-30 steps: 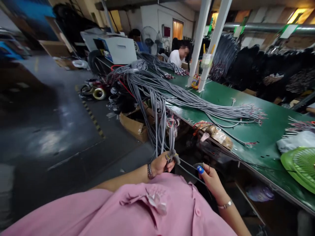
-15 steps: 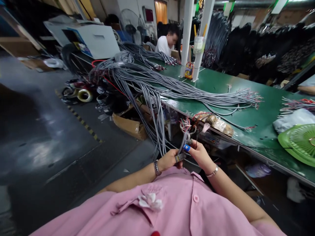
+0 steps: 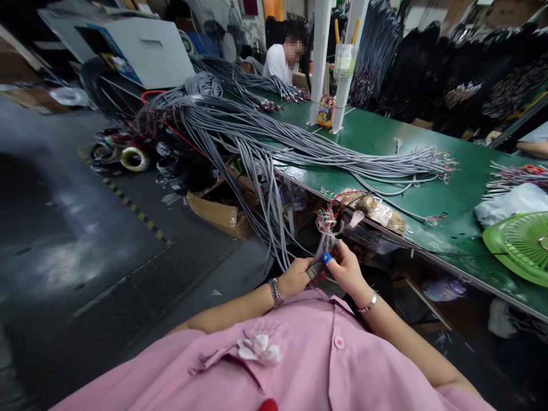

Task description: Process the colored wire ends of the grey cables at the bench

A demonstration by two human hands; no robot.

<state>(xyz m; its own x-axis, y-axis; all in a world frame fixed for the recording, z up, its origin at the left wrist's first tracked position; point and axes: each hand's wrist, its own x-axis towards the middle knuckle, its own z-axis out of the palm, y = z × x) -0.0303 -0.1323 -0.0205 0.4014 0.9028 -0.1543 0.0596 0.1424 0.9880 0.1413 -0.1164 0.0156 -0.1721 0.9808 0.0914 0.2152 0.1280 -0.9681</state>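
Both hands are together, low in front of the pink shirt, just short of the near edge of the green tabletop [image 3: 385, 142]. The left hand [image 3: 295, 278] is closed around the lower stretch of a grey cable [image 3: 320, 255]. The right hand [image 3: 349, 271] pinches the same cable a touch higher, with a blue fingertip cover [image 3: 326, 258] pressed against it. The cable's long axis runs nearly upright, leaning slightly away from the person. It rises from the left hand to a spray of coloured wire ends [image 3: 326, 220] just above the right hand's fingers, so the right hand is the nearer one to that tip.

Behind, a big sheaf of grey cables [image 3: 299, 151] lies across the tabletop and spills over its near edge toward the floor. A green fan grille [image 3: 522, 242] sits at the right end. A cardboard box [image 3: 218, 214] rests on the floor below, and a co-worker in a white shirt [image 3: 276, 61] is at the far end.
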